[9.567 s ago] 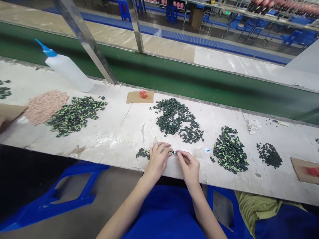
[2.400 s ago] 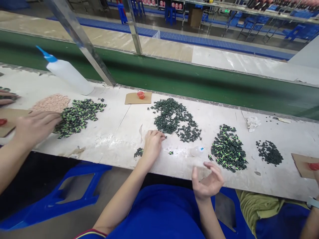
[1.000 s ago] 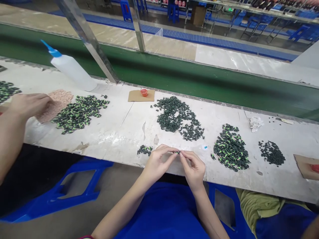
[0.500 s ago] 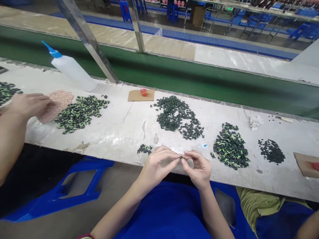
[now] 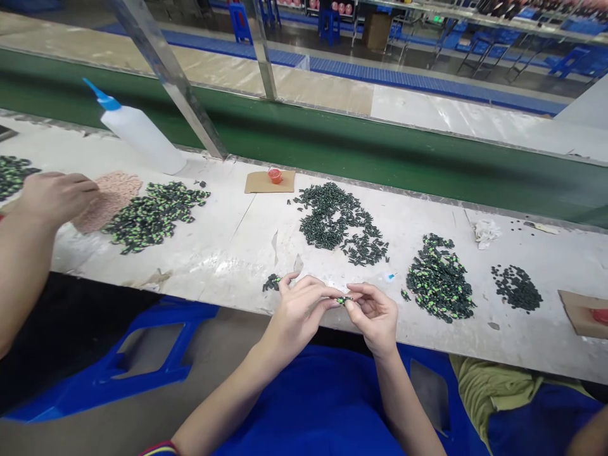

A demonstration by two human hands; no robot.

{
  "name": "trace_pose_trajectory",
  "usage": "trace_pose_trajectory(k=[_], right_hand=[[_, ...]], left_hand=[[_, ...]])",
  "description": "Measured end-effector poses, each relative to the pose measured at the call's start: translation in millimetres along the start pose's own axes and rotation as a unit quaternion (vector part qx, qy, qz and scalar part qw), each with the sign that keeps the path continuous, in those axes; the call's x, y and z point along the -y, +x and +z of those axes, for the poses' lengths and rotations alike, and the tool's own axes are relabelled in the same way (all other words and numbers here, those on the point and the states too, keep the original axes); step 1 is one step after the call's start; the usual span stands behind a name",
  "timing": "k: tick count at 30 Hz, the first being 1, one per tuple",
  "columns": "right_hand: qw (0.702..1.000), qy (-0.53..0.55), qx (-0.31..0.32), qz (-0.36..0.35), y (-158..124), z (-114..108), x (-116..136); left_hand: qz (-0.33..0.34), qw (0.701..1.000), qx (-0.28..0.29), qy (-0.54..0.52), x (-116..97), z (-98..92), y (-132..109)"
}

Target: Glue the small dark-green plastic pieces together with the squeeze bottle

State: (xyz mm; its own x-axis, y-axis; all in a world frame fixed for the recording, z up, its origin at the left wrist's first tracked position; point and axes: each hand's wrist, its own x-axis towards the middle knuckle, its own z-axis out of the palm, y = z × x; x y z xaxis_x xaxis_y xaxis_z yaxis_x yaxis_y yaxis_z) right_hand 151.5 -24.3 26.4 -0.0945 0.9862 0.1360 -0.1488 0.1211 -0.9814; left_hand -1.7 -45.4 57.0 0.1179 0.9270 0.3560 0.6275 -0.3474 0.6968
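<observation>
Between my two hands, over the table's front edge, is a small black-and-green piece (image 5: pixel 342 301). My left hand (image 5: pixel 300 310) pinches its left end with thumb and forefinger. My right hand (image 5: pixel 374 316) closes thumb and fingertips on the right end. Just behind my left fingers lies a little cluster of dark pieces (image 5: pixel 272 282), partly covered by the hand. Farther back spreads a heap of small dark rod-shaped pieces (image 5: pixel 323 225). To the right of my right hand is a heap of black-and-green pieces (image 5: pixel 439 278).
A co-worker's hand (image 5: pixel 61 196) is at a pile of pinkish bits (image 5: pixel 111 199) on the left, beside another black-and-green heap (image 5: pixel 152 218). A white squeeze bottle (image 5: pixel 142 139), a red cup (image 5: pixel 275 175) on cardboard, small black discs (image 5: pixel 517 289) and crumpled tissue (image 5: pixel 487 233) are also on the table.
The piece between my fingers has turned so that its green part shows. My left fingers have lifted and spread slightly, and my right hand has shifted a little left.
</observation>
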Motion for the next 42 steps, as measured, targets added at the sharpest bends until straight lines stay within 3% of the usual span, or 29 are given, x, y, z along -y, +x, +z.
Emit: trace_pose_trajectory(k=[6,18,21,25,27,29,31,33,35,37,40,42], right_hand=[[0.998,-0.037,0.038,-0.014,2.8,-4.1,8.0],[0.998,-0.054,0.034,0.003,2.0,2.8,-3.4],[0.994,-0.09,0.049,-0.027,0.3,-2.2,-4.2],[0.973,-0.188,0.062,-0.118,-6.9,-21.5,6.7],[0.959,-0.227,0.018,-0.17,-8.4,-38.0,13.6],[0.938,-0.253,-0.116,-0.208,-5.8,-58.2,17.6],[0.892,-0.296,-0.284,-0.19,0.7,-79.5,17.1],[0.851,-0.373,-0.344,-0.135,8.6,-97.9,12.8],[0.813,-0.471,-0.323,-0.117,14.9,-109.5,7.3],[0.789,-0.537,-0.258,-0.15,17.3,-112.6,2.9],[0.789,-0.568,-0.131,-0.195,14.0,-105.4,-0.7],[0.801,-0.568,-0.056,-0.181,10.9,-97.4,-3.5]], left_hand=[[0.027,0.999,0.024,0.018,-0.7,-6.3,3.6],[0.037,0.999,0.007,-0.001,4.6,-1.2,-3.3],[0.017,1.0,0.021,-0.005,4.9,5.8,-6.9],[0.007,0.995,0.089,-0.037,11.7,14.8,-10.5],[-0.013,0.996,0.086,-0.018,21.4,13.4,-12.9],[-0.055,0.997,0.041,0.039,34.2,7.7,-16.6],[-0.094,0.99,0.0,0.101,46.2,0.4,-21.1],[-0.118,0.981,-0.021,0.151,54.0,-4.9,-25.5],[-0.127,0.974,-0.028,0.185,56.6,-6.5,-28.4],[-0.127,0.97,-0.031,0.206,56.3,-4.8,-29.6],[-0.127,0.966,-0.036,0.222,56.0,-1.2,-29.3],[-0.127,0.967,-0.032,0.218,56.9,-0.6,-28.4]])
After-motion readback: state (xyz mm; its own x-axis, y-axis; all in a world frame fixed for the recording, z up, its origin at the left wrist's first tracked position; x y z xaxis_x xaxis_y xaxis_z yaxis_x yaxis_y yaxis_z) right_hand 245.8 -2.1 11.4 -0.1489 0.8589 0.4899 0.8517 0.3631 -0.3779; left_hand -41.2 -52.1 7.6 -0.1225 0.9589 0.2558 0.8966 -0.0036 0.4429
